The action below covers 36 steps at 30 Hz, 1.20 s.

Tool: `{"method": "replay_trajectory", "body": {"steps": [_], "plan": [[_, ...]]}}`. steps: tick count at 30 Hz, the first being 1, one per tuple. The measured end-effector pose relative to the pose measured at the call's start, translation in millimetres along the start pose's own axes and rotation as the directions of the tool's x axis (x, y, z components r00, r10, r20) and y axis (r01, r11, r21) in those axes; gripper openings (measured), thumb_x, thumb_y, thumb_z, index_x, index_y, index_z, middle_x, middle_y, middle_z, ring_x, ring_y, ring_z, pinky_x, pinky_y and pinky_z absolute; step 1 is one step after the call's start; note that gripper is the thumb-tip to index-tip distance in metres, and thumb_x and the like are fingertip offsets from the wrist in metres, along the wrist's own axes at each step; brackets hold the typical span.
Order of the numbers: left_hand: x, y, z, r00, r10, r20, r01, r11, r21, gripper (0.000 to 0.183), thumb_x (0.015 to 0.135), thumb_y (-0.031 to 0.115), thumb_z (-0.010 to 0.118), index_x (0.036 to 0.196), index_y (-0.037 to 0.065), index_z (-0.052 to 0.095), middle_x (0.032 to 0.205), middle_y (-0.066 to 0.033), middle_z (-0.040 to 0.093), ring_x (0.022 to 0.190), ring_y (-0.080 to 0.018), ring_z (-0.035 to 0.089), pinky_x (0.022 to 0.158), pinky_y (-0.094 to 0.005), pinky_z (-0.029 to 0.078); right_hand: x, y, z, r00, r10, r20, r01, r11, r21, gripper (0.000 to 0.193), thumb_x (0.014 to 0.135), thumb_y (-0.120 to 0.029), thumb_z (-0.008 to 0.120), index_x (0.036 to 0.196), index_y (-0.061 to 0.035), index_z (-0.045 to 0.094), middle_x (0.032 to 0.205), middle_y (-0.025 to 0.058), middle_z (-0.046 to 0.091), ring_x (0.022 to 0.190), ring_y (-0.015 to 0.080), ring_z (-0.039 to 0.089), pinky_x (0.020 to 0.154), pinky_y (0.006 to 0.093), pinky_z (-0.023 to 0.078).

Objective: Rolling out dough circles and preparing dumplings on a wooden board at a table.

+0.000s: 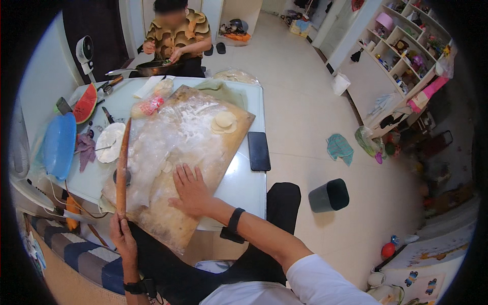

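My left hand (123,238) grips the near end of a long wooden rolling pin (122,173), which stands along the left side of a floured wooden board (231,145). On the board's near part lies my right hand (191,192), fingers stretched out and slightly apart. Just beyond its fingertips is a small pale dough piece (166,166), partly hard to make out. Several thin round dough wrappers (224,122) lie overlapped at the board's far right. Clear plastic film (147,152) covers much of the left side, and white flour is spread over the middle.
Left of the board are a white plate of flour (110,143), a blue basin (60,147) and a cut watermelon (85,103). A phone (259,151) lies at the table's right edge. Across the table sits another person holding a pan (152,68). A dark bin (329,195) stands right.
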State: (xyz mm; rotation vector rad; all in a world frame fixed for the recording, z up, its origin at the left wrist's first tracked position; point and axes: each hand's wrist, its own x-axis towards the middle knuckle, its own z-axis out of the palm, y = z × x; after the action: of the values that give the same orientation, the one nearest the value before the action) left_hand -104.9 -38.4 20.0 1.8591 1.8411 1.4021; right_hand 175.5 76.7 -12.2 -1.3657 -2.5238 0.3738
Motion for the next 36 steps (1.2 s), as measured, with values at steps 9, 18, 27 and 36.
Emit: {"method": "replay_trajectory", "body": {"steps": [9, 18, 27, 36], "plan": [[3, 9, -3, 0.995, 0.102, 0.015, -0.102, 0.994, 0.033, 0.026, 0.107, 0.006, 0.054, 0.128, -0.009, 0.061, 0.103, -0.0164, 0.065, 0.089, -0.0249, 0.064, 0.083, -0.0351, 0.051, -33, 3, -2, 0.962, 0.024, -0.271, -0.005, 0.997, 0.071, 0.057, 0.092, -0.021, 0.068, 0.139, 0.0075, 0.055, 0.144, 0.0248, 0.054, 0.136, 0.0416, 0.047, 0.115, 0.0532, 0.036], [3, 22, -8, 0.979, 0.115, 0.168, -0.133, 0.986, 0.102, 0.029, 0.099, 0.000, 0.057, 0.127, -0.002, 0.063, 0.110, -0.0203, 0.069, 0.098, -0.0389, 0.070, 0.084, -0.0416, 0.056, -40, 9, -3, 0.939, 0.020, -0.345, 0.039, 0.986, 0.162, 0.030, 0.078, -0.003, 0.071, 0.106, 0.0005, 0.062, 0.116, 0.0188, 0.061, 0.111, 0.0407, 0.056, 0.095, 0.0477, 0.050], [-6, 59, 34, 0.928, 0.162, 0.336, -0.224, 0.963, 0.153, 0.038, 0.095, 0.004, 0.062, 0.133, 0.005, 0.063, 0.109, -0.0179, 0.069, 0.096, -0.0402, 0.070, 0.085, -0.0430, 0.058, -79, 26, -28, 0.921, 0.096, -0.377, 0.041, 0.940, 0.338, 0.043, 0.090, -0.004, 0.073, 0.131, 0.0030, 0.060, 0.136, 0.0248, 0.062, 0.127, 0.0448, 0.058, 0.109, 0.0486, 0.047], [-9, 56, 66, 0.880, 0.174, 0.442, -0.234, 0.969, 0.084, 0.037, 0.094, 0.011, 0.067, 0.131, 0.008, 0.063, 0.105, -0.0155, 0.067, 0.094, -0.0366, 0.067, 0.076, -0.0439, 0.055, -98, 64, -79, 0.947, 0.018, -0.321, 0.005, 0.997, 0.071, 0.066, 0.091, -0.002, 0.071, 0.151, 0.0040, 0.045, 0.158, 0.0286, 0.040, 0.145, 0.0471, 0.041, 0.121, 0.0514, 0.035]]}}
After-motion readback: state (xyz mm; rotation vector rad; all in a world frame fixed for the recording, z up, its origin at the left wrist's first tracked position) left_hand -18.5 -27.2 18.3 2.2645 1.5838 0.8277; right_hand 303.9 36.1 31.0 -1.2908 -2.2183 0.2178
